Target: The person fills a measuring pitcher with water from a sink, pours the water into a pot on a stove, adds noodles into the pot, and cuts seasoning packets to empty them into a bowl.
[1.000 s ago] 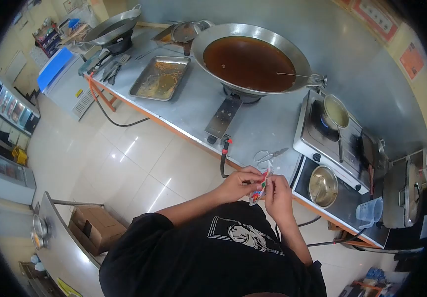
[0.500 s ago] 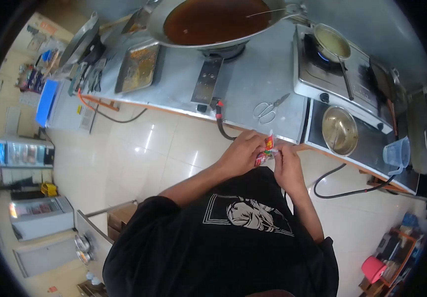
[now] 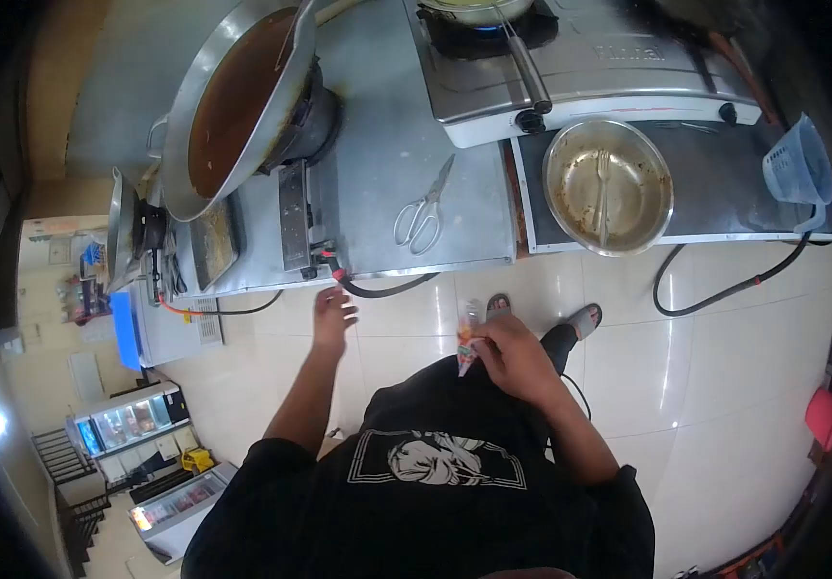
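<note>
My right hand [image 3: 520, 359] pinches a small red-and-white plastic sachet [image 3: 468, 340] in front of my shirt; its top part is clear. My left hand [image 3: 333, 320] is off to the left, raised beside the counter's front edge, fingers apart and nothing in it. Just above that hand, a black gas hose with a red connector [image 3: 339, 275] joins the burner control. A pair of scissors [image 3: 421, 222] with light handles lies on the metal counter, blades pointing away from me.
A large wok [image 3: 177, 145] of brown liquid stands on a burner at the left. Right of it are a gas stove [image 3: 609, 68] with a small pan, a steel bowl [image 3: 560, 212] with a utensil inside, and a clear plastic jug [image 3: 800, 169]. A metal tray [image 3: 215, 246] sits behind the wok.
My left hand has let go of the sachet and moved left, its fingers spreading. The sachet stays in my right hand. My view has turned toward the stove and bowl.
</note>
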`<action>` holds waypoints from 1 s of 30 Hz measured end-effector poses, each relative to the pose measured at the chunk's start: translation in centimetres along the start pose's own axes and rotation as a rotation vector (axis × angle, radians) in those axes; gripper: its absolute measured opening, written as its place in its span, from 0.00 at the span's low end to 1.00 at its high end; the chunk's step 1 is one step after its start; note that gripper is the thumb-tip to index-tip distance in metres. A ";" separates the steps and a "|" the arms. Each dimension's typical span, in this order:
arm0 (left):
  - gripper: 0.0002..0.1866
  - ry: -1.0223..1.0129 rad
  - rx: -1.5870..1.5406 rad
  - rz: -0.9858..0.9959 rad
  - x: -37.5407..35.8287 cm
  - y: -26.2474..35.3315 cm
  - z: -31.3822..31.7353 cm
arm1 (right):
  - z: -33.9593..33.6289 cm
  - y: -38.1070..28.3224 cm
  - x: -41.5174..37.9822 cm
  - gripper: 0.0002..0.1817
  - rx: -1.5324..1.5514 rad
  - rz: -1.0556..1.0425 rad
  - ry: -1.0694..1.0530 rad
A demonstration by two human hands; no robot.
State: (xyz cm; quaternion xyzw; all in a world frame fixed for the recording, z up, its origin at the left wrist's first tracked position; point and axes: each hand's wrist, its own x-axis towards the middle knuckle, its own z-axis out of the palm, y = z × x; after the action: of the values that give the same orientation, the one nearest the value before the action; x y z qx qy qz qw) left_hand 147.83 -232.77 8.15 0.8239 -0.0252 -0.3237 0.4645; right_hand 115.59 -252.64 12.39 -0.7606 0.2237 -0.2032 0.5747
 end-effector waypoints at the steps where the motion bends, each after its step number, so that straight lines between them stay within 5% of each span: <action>1: 0.22 0.093 0.041 -0.046 1.4 -0.2 -1.1 | -0.7 0.7 -0.7 0.06 -0.009 0.024 0.004; 5: 0.23 0.436 -0.175 -0.244 6.3 -1.0 -4.7 | -3.3 2.7 -3.0 0.08 -0.032 0.146 0.002; 10: 0.16 0.300 -0.522 -0.333 12.8 -3.4 -7.3 | -5.4 3.5 -3.4 0.08 -0.079 0.255 -0.002; 13: 0.15 0.466 -0.697 -0.386 14.1 -2.6 -6.3 | -5.4 4.1 -3.8 0.07 -0.083 0.264 0.021; 30: 0.13 0.377 -0.586 -0.377 13.6 -0.7 -5.0 | -5.1 6.1 -5.4 0.07 0.026 0.292 0.067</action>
State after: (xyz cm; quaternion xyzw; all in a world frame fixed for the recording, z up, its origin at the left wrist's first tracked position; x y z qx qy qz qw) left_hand 161.21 -233.27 2.44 0.6916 0.3057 -0.2399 0.6089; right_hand 107.61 -255.01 7.54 -0.7051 0.3483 -0.1458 0.6002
